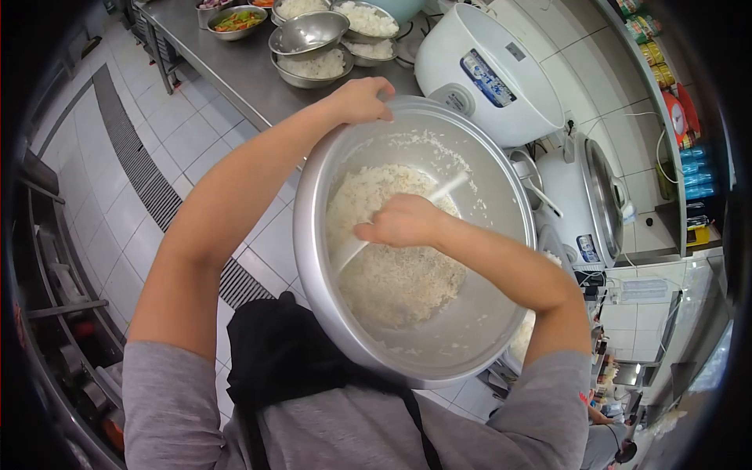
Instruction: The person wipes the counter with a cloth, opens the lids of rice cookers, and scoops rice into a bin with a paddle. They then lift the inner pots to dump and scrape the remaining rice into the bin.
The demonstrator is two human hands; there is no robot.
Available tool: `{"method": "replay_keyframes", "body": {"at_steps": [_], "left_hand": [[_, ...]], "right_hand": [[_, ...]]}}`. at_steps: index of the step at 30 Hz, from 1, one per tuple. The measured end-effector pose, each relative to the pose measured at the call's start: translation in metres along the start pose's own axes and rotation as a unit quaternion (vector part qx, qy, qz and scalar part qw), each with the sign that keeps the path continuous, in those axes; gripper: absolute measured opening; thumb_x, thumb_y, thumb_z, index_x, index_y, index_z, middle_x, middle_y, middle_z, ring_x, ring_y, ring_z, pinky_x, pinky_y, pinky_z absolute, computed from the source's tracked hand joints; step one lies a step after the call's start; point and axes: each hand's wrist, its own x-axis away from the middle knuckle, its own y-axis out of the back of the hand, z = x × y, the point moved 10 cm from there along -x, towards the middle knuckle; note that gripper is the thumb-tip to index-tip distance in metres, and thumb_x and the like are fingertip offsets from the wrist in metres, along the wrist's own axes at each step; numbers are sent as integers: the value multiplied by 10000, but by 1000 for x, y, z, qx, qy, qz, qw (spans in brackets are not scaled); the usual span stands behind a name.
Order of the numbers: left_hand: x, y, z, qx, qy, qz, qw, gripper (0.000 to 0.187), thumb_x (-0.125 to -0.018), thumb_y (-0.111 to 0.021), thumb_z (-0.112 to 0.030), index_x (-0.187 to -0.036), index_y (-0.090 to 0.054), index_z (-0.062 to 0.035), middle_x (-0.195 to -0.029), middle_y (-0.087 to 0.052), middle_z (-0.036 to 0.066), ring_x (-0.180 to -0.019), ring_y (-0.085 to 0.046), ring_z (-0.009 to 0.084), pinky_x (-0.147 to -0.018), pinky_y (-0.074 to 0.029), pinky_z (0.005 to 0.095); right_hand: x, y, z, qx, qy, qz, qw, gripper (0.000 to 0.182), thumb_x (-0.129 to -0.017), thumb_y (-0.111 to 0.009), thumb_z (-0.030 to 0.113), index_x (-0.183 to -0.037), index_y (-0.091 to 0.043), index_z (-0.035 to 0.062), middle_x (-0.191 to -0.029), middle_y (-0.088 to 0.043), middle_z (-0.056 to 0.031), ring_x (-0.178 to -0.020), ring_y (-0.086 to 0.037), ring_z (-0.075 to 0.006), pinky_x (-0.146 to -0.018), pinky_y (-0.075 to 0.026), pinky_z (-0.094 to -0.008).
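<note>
A large silver cooking pot (313,204) is tilted in front of my body, its mouth facing me. Cooked rice (415,282) covers its bottom, and loose grains cling to the inner wall. My left hand (365,100) is closed over the far left part of the rim. Inside the pot, my right hand (403,221) is wrapped round a white rice paddle (450,187). One end of the paddle points to the far right wall and the other to the near left. My fist hides its middle.
Steel bowls of rice (313,69) and a bowl of cut vegetables (237,23) stand on a steel counter (211,55). A white rice cooker body (486,66) and a lidded cooker (572,196) are to the right. Another person (603,442) shows at lower right.
</note>
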Motion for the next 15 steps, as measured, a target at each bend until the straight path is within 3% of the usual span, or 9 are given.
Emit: {"method": "replay_keyframes", "body": {"at_steps": [2, 4, 6, 9, 11, 12, 13, 14, 15], "left_hand": [[-8, 4, 4, 87, -11, -21, 996, 580, -708, -621, -318, -1213, -443, -95, -1085, -528, 158, -981, -507, 216, -840, -388, 303], [9, 27, 10, 217, -19, -73, 973, 570, -743, -593, -381, -1213, -445, -94, -1110, -510, 122, -989, -492, 200, -819, -391, 298], [77, 66, 10, 279, -47, -187, 941, 546, -792, -539, -374, -1224, -424, -60, -1109, -497, 99, -985, -484, 178, -801, -381, 279], [175, 33, 54, 399, -24, -306, 864, 513, -832, -436, -282, -1266, -356, -20, -1232, -414, 108, -1138, -371, 190, -914, -288, 284], [214, -19, 46, 437, 18, -248, 865, 593, -817, -427, -284, -1298, -267, 24, -1312, -320, 141, -1192, -314, 230, -973, -230, 313], [223, -41, 34, 470, 25, -232, 851, 614, -812, -428, -285, -1306, -244, 30, -1327, -295, 149, -1202, -299, 239, -989, -209, 320], [225, -61, 30, 555, 18, -228, 800, 593, -843, -405, -243, -1312, -198, 53, -1315, -312, 147, -1200, -308, 225, -995, -228, 317], [225, -65, 22, 536, 38, -246, 807, 570, -845, -378, -231, -1307, -199, 49, -1306, -310, 146, -1194, -303, 227, -997, -215, 308], [226, -66, 19, 516, 58, -263, 813, 548, -847, -351, -219, -1302, -199, 45, -1297, -307, 144, -1188, -297, 230, -999, -201, 300]], "right_hand": [[33, -14, -34, -115, -155, -7, 981, 200, -820, -464, 235, -1005, -487, 163, -655, -588, -122, -609, -571, -313, -571, -466, -398], [93, -17, -90, -202, -414, -87, 883, 230, -838, -459, 220, -1037, -421, 111, -712, -598, -160, -629, -572, -346, -577, -461, -422], [162, -49, -134, -181, -528, -181, 810, 279, -850, -457, 233, -1060, -384, 64, -731, -586, -214, -648, -575, -371, -583, -453, -452], [193, -111, -162, -130, -576, -82, 803, 370, -852, -453, 261, -1109, -352, 15, -719, -570, -264, -676, -573, -394, -603, -450, -465], [189, -127, -178, -68, -570, -203, 793, 377, -841, -496, 232, -1110, -345, 14, -616, -559, -222, -552, -579, -331, -473, -453, -428], [181, -122, -179, -69, -569, -202, 794, 377, -841, -496, 232, -1110, -345, 14, -616, -559, -222, -552, -579, -331, -473, -453, -428], [175, -134, -179, -276, -601, -225, 716, 382, -832, -520, 215, -1104, -350, 9, -595, -550, -185, -503, -565, -276, -408, -430, -387], [162, -151, -168, -470, -603, -236, 600, 387, -823, -544, 198, -1099, -356, 3, -574, -541, -148, -453, -550, -221, -343, -408, -347], [147, -151, -154, -530, -569, -227, 586, 403, -814, -561, 185, -1104, -358, -7, -555, -522, -122, -424, -523, -186, -309, -376, -313]]}}
